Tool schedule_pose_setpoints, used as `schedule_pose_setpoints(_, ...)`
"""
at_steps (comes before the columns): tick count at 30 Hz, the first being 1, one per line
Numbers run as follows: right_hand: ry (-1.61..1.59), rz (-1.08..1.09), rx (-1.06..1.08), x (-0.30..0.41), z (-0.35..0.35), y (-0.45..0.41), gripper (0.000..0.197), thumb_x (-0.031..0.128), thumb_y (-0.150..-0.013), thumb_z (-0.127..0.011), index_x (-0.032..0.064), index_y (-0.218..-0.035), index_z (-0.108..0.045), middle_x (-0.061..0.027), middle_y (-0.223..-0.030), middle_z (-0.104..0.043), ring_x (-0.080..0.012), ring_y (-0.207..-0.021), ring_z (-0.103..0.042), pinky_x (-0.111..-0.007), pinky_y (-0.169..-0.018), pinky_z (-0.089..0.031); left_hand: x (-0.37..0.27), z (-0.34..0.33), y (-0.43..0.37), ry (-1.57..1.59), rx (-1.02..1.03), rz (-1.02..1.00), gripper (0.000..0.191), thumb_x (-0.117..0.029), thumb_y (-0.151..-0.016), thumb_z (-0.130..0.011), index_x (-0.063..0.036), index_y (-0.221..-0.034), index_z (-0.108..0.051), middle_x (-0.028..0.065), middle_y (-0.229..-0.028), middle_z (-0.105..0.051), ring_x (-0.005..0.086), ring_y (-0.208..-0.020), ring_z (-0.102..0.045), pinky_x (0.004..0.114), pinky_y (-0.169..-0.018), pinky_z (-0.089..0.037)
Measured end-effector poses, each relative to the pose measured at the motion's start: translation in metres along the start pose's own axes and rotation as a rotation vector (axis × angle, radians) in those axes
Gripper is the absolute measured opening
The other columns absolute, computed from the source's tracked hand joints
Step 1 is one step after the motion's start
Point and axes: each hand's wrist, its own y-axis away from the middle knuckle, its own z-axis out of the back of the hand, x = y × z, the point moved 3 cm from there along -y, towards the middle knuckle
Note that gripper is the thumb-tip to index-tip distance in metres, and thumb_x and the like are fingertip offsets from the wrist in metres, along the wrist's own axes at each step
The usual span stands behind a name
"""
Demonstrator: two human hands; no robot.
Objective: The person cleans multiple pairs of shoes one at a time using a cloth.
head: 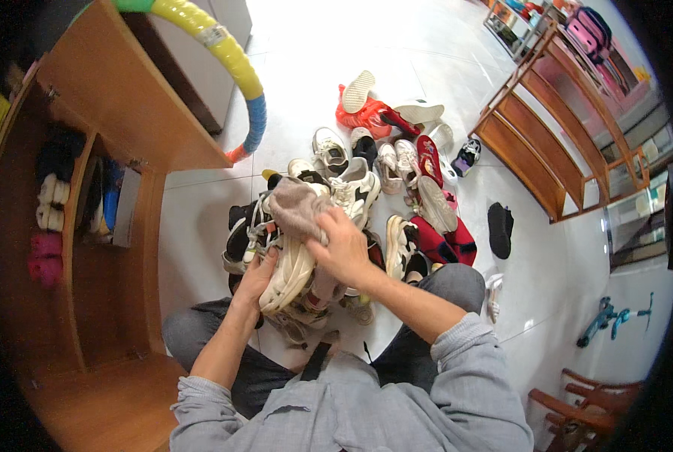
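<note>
My left hand (262, 277) grips a chunky off-white sneaker (291, 271), its thumb along the shoe's side. A greyish-pink cloth (297, 209) lies bunched over the upper part of this shoe, and my right hand (342, 246) holds the cloth's right edge, its fingers bent around it. Beyond and around my hands spreads a pile of shoes on the pale floor. It includes a white and black sneaker (356, 195), a smaller white sneaker (329, 151), a red embroidered shoe (428, 161) and an upturned pale sole (437, 206). Part of the held shoe's upper is hidden under the cloth.
An open wooden cabinet (154, 254) with shoes inside stands on the left. A taped hoop (255, 121) hangs by its door. A red plastic bag (365, 116) lies behind the pile. On the right are a black shoe (500, 230) and a wooden rack (531, 133).
</note>
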Motion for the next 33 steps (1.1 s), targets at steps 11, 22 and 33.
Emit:
schedule_pose_setpoints(11, 0.126, 0.086, -0.006, -0.007, -0.008, -0.005, 0.03, 0.021, -0.075, -0.057, 0.0118, -0.104, -0.061, -0.0094, -0.092, -0.059, -0.0278, -0.09, -0.056, -0.039, -0.08, -0.044, 0.007, 0.002, 0.001, -0.097, -0.088, 0.083, 0.052, -0.04, -0.087, -0.056, -0.0026, -0.122, -0.045, 0.0105, -0.106, -0.06, 0.0173, -0.089, -0.061, 0.03, -0.07, -0.053)
schedule_pose_setpoints(22, 0.043, -0.234, -0.205, -0.051, 0.013, -0.051, 0.044, 0.027, -0.075, -0.054, 0.0045, -0.113, -0.053, -0.0186, -0.103, -0.059, -0.0345, -0.095, -0.057, -0.043, -0.083, -0.044, 0.003, -0.026, 0.018, -0.056, 0.03, 0.074, 0.053, -0.033, -0.088, -0.059, -0.0029, -0.126, -0.038, 0.0065, -0.107, -0.057, 0.0142, -0.09, -0.058, 0.027, -0.075, -0.05)
schedule_pose_setpoints(33, -0.05, -0.007, -0.146, -0.02, 0.008, -0.034, 0.037, 0.021, -0.073, -0.057, 0.0048, -0.106, -0.057, -0.0151, -0.098, -0.055, -0.0307, -0.095, -0.055, -0.037, -0.084, -0.043, -0.01, -0.024, 0.009, 0.307, 0.153, 0.221, 0.049, -0.046, -0.089, -0.046, -0.005, -0.117, -0.053, 0.0085, -0.097, -0.065, 0.0219, -0.078, -0.065, 0.035, -0.059, -0.054)
